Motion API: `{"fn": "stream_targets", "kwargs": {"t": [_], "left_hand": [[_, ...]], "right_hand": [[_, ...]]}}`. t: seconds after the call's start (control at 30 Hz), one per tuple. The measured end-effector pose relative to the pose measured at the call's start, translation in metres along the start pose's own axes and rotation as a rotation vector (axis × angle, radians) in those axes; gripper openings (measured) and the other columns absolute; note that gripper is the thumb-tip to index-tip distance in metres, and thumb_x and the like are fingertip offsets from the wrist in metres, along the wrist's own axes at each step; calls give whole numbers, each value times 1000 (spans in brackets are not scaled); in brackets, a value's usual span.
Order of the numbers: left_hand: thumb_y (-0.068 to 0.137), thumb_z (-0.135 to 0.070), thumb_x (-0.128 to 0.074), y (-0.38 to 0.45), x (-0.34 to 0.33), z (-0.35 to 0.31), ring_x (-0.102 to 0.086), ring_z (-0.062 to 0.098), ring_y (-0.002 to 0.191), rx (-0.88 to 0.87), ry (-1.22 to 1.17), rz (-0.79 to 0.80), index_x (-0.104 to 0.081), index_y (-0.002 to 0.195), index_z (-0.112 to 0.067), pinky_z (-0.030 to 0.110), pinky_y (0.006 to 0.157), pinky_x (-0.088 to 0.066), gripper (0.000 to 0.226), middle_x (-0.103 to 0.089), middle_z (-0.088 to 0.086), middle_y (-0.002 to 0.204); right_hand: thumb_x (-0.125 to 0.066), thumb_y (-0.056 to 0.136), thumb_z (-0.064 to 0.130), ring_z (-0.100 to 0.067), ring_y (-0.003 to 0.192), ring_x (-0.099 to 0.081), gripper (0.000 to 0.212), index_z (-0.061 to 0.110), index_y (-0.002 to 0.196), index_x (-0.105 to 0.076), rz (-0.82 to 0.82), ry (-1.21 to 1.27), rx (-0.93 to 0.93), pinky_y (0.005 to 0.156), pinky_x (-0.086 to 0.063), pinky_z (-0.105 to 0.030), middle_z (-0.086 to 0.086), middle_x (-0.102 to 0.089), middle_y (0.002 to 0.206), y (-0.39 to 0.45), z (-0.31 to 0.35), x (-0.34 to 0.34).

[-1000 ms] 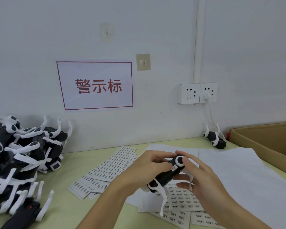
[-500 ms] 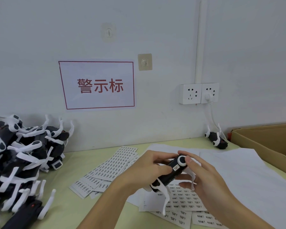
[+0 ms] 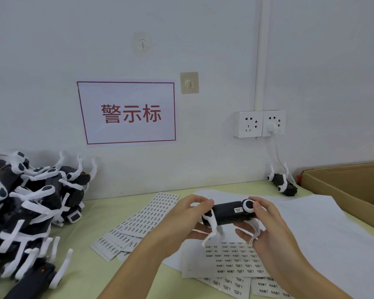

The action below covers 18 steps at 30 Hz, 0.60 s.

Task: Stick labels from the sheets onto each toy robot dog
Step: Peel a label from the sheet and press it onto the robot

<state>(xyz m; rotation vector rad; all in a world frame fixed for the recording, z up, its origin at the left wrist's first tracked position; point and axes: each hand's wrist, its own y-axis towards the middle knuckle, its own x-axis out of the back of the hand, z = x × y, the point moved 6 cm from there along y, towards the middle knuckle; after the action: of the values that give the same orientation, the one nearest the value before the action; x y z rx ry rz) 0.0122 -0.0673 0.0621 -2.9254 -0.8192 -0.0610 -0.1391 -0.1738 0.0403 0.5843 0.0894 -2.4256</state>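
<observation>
Both hands hold one black toy robot dog [image 3: 226, 214] with white legs level above the table. My left hand [image 3: 181, 221] grips its left end, fingers curled over the top. At the right end my right hand [image 3: 266, 225] holds it, thumb on the white round joint. A small white label [image 3: 238, 210] is stuck on the dog's side. Label sheets [image 3: 235, 261] lie under the hands, and more label sheets [image 3: 145, 219] fan out to the left. A pile of robot dogs [image 3: 26, 208] fills the left edge. One more robot dog [image 3: 282, 184] lies by the wall.
An open cardboard box [image 3: 350, 188] stands at the right edge. A large white paper [image 3: 324, 229] covers the table's right half. The wall carries a red-framed sign [image 3: 126, 113], wall sockets [image 3: 259, 124] with a plugged cable, and two hooks.
The dog has turned from tilted to level and its labelled side now faces me. My left thumb has come off the label area and both hands have spread to the dog's ends.
</observation>
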Motion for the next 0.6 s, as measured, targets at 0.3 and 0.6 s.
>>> {"fn": "stream_targets", "kwargs": {"t": [0.3, 0.6], "left_hand": [[95, -24, -67, 5, 15, -7, -74, 26, 87, -204, -207, -209, -66, 111, -16, 39, 89, -59, 18, -75, 5, 99], [85, -19, -71, 3, 25, -12, -69, 18, 77, -311, -315, -151, -67, 115, -13, 27, 69, -56, 30, -74, 4, 98]], "right_hand": [[-74, 65, 23, -21, 93, -71, 35, 25, 97, -61, 161, -214, 91, 84, -47, -37, -4, -74, 105, -6, 7, -6], [-77, 81, 10, -15, 95, -72, 41, 31, 111, -59, 229, -366, 203, 70, -54, -18, 11, -71, 115, -12, 15, -10]]}}
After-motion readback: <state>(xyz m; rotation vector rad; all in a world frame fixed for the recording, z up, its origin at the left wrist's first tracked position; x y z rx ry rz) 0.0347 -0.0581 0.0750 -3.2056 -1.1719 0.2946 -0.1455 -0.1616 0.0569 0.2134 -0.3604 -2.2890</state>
